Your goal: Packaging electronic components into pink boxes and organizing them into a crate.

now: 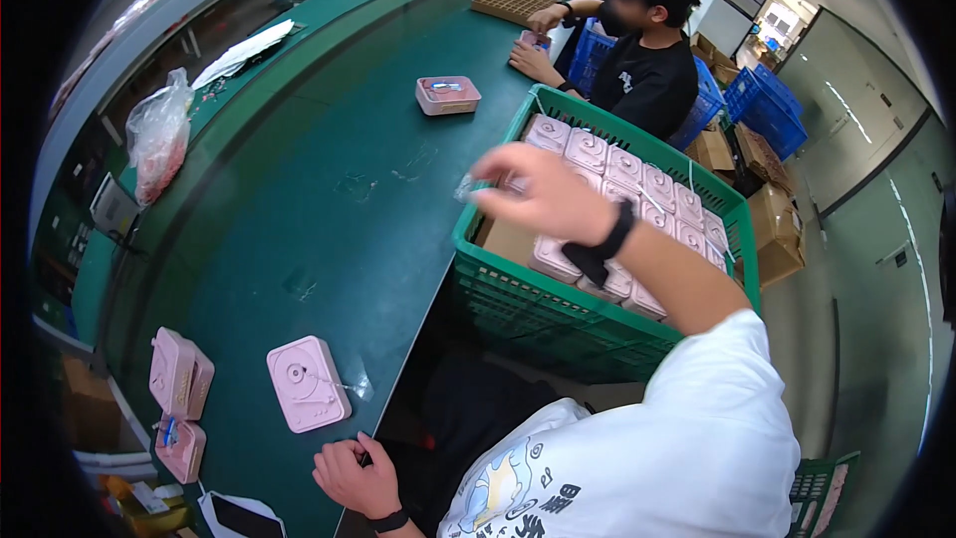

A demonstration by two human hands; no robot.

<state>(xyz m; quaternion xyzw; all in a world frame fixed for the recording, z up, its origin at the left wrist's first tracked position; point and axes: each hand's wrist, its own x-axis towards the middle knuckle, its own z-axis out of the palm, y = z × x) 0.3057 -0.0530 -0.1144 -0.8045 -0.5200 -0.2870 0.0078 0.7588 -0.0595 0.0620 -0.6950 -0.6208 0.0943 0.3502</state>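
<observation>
Green plastic mesh crate [538, 291]: stands at the right, against the bench edge, apparently so the right arm can reach it easily.
Crate's contents: pale-pink square plastic cases [625, 167] in close rows, faces up, probably laid flat to pack neatly; bare brown cardboard [506, 241] shows at the near left corner.
Right hand [553, 189]: above the crate's left side; fingers bent, thumb apart, blurred. Clear plastic [464, 187] shows by the fingertips; I cannot tell whether they pinch it.
Left hand [360, 478]: at the near bench edge, fingers loosely bent and slightly spread, pinching nothing visible.
Pale-pink square case with round relief [309, 386]: flat on the dark-green bench [299, 199], just beyond the left hand, likely kept close for handling; clear film [360, 382] lies just right of it.
Left-hand bench edge: 1 tilted pink case [177, 374] above a shallow pink tray [179, 453] holding blue and metallic parts; whether they are joined is unclear.
Open pink box [450, 108]: farther along the bench, blue and silvery parts inside.
Clear plastic bag [154, 130]: far left, pinkish contents.
Co-worker's hands [538, 58]: far side, fingers around a small pink case.
</observation>
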